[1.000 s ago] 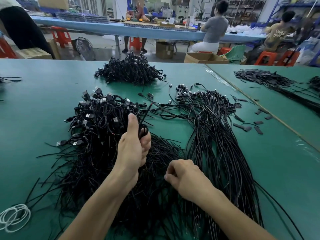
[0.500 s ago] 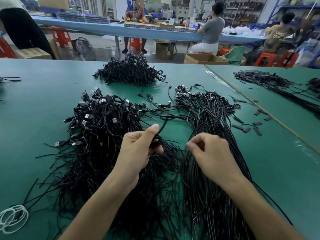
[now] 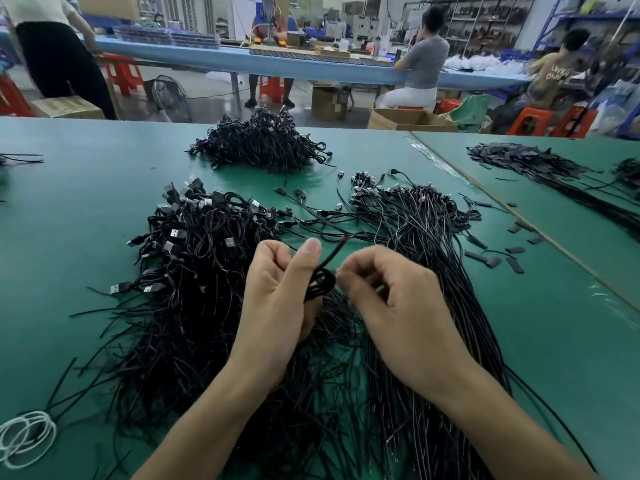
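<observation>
head view: the left hand (image 3: 277,299) grips a small coiled black cable (image 3: 320,283) above the cable heap (image 3: 194,271) on the green table (image 3: 86,202); the right hand (image 3: 391,299), fingers curled, pinches at the coil's edge.

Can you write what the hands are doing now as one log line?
work: coiling | left hand: grips coil | right hand: curled at coil, grip hidden | table: loose cable piles
</observation>
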Tool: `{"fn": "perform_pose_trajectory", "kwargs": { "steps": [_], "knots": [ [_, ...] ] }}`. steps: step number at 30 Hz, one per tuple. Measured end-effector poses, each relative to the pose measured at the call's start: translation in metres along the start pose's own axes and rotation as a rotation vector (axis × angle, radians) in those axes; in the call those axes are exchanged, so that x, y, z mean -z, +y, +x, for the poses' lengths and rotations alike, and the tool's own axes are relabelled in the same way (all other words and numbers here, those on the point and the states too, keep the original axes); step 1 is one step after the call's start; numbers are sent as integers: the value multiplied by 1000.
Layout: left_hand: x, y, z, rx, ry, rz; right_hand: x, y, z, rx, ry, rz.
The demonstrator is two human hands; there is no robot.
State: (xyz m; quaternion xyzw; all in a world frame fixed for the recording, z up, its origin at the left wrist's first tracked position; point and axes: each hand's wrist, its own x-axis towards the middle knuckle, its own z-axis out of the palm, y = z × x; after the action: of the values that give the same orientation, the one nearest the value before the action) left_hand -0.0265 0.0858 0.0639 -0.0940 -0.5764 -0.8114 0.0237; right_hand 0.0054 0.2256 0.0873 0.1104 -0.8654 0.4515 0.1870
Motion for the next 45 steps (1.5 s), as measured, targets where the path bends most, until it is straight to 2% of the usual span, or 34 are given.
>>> {"fn": "perform_pose_trajectory", "kwargs": {
  "steps": [3,6,9,12,17,21,26,29,31,33,37,40,42,43,45],
  "knots": [
    [1,-2,-1,-69,-49,-24,3,0,5,-50,100,136],
    [-1,-5,-1,-56,-115,17,5,-2,4,6,-32,159],
    [-4,-4,-1,-46,-221,75,8,-5,3,98,-211,-6],
    [-6,-4,-3,-72,-231,97,16,-8,6,141,-281,-97],
    [-4,-4,1,10,-29,75,14,-10,-3,195,-218,-360],
    [-2,-5,3,60,15,115,4,-12,-11,379,-167,-603],
    [0,-9,0,16,-64,183,1,-17,-12,634,-79,-815],
    [5,-13,1,146,-233,191,5,-22,-7,720,-148,-861],
    [8,-14,2,299,-312,185,9,-22,-3,689,-236,-812],
    [11,-14,0,420,-362,180,10,-21,-2,579,-306,-752],
    [7,-14,5,624,-492,176,11,-12,-2,330,-291,-544],
    [7,-10,13,533,-716,317,17,-5,0,119,-311,-341],
    [14,-8,11,448,-879,349,20,-5,-2,57,-345,-315],
    [16,-5,7,422,-929,351,20,-5,-4,45,-363,-332],
    [19,-2,-1,450,-913,362,21,-7,-8,41,-378,-375]
  ]
}}
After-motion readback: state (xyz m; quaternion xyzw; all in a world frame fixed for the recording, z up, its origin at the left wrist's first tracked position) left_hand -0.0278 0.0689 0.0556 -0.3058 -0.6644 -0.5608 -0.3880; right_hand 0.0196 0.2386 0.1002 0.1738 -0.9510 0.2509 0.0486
